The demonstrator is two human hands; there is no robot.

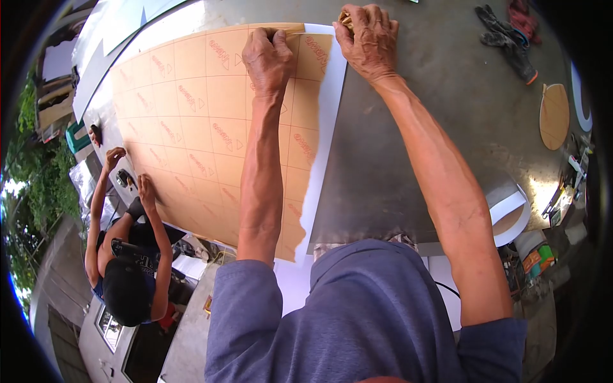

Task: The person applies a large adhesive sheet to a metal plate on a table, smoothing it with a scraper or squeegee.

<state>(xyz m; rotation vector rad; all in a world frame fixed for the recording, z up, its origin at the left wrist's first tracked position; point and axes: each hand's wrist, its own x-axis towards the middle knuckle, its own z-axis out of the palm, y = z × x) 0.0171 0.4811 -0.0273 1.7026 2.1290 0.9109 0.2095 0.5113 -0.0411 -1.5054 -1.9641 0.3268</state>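
Note:
A large sheet covered in brown paper (191, 121) with red print and a ruled grid spreads over the table's left half. Its right side has a ragged paper edge, and a bare white strip of the sheet (325, 134) shows beside it. My left hand (268, 60) is closed at the far edge of the sheet, its fingertips pinching the brown paper. Just past the white corner, my right hand (367, 41) is closed around a crumpled piece of brown paper (346, 23), partly hidden by the fingers.
A co-worker (131, 281) in a black cap has both hands at the sheet's left edge, near a small black object (122, 177). Dark gloves (507, 41), a brown oval piece (554, 117), a curved white piece (511, 217) and several tools lie on the grey table (415, 185).

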